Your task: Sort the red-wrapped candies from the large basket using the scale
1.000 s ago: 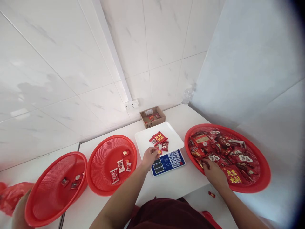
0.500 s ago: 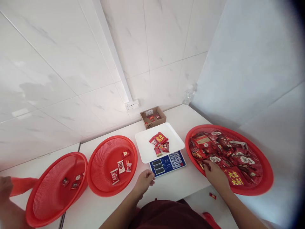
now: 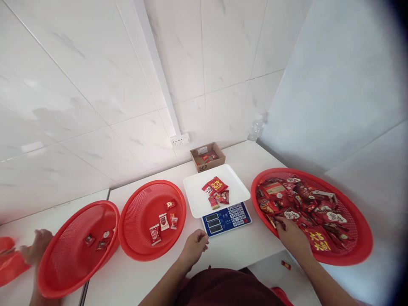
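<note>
My right hand (image 3: 291,233) lies in the big red basket (image 3: 360,255) at the right end of the table (image 3: 236,250), fingertips on the heaped sweet packets (image 3: 318,212) by its near rim; I cannot tell whether they pinch one. My left hand (image 3: 194,246) rests curled shut, nothing showing in it, near the front edge, just before the scale (image 3: 227,217). Risks, my judgement: weight on that rim tips the basket and spills packets over the edge, where one sweet (image 3: 286,264) lies; a left knuckle nudging the scale shifts its load (image 3: 216,191)
</note>
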Available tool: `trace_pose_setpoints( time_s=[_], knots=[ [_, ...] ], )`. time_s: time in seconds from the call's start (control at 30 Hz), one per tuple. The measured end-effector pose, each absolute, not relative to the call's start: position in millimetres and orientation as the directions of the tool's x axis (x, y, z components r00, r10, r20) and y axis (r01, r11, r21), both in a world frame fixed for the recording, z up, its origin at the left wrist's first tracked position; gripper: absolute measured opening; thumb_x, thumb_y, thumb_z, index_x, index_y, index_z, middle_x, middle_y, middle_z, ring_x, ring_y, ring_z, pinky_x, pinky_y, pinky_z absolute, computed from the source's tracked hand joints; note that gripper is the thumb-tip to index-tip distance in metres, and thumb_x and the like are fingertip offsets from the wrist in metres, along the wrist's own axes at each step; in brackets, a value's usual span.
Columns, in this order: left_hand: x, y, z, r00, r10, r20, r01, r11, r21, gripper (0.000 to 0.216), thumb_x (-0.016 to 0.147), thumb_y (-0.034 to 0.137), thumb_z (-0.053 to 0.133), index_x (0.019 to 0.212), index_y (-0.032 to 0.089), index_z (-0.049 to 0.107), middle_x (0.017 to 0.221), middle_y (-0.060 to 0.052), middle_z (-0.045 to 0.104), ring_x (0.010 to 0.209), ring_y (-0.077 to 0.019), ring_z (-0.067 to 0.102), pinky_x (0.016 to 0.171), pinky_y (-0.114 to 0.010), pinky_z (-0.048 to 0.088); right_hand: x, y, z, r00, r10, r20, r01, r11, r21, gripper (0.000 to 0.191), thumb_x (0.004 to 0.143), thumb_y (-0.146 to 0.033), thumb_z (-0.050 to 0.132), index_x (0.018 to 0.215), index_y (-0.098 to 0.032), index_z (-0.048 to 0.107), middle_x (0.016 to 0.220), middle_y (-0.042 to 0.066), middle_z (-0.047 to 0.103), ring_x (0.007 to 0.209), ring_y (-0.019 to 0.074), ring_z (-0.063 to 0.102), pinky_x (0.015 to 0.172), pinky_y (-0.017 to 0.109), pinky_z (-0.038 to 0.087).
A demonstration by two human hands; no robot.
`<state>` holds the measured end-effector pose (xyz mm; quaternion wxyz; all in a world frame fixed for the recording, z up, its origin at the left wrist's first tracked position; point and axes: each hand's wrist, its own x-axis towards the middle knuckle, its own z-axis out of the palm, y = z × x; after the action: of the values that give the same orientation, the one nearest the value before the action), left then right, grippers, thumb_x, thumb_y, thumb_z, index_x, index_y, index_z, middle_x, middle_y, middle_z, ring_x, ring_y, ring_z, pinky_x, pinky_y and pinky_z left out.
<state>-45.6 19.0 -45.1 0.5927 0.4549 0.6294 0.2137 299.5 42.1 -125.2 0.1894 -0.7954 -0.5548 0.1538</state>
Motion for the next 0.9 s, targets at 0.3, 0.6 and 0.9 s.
trace_pose_setpoints(
  time_s=[0.3,0.6,0.9],
  knots=[
    [-37,24,-39,0.198,0.876,-0.44,0.608,0.243,0.756,0.036,0.083,0.044,0.037,0.062,0.019,0.052,0.064,-0.002,0.059,0.064,-0.0158,0.053,0.063,-0.027,0.039,296,41,-120,0.32,0.944,-0.083,0.832,-0.321,-0.452,0.033,0.081,-0.03,0.034,0.097,-0.017,0.061,0.102,0.01,0.066,0.091,0.0218,0.061,0.079,0.032,0.045],
    [-6,80,-27,0.36,0.901,-0.241,0.84,-0.201,0.503,0.05,0.083,0.036,0.044,0.131,0.025,0.038,0.128,-0.009,0.045,0.116,-0.0258,0.04,0.094,-0.038,0.036,297,42,-118,0.329,0.941,-0.076,0.813,-0.323,-0.485,0.032,0.078,-0.029,0.038,0.092,-0.019,0.064,0.099,0.009,0.068,0.088,0.0215,0.062,0.077,0.032,0.046],
    [9,128,-37,0.419,0.865,-0.277,0.878,-0.306,0.369,0.04,0.084,0.039,0.039,0.121,0.026,0.049,0.126,-0.012,0.041,0.113,-0.0303,0.041,0.088,-0.045,0.04,296,42,-116,0.341,0.931,-0.131,0.805,-0.361,-0.471,0.033,0.079,-0.03,0.036,0.095,-0.018,0.062,0.103,0.009,0.067,0.093,0.0224,0.062,0.078,0.032,0.046]
  ],
)
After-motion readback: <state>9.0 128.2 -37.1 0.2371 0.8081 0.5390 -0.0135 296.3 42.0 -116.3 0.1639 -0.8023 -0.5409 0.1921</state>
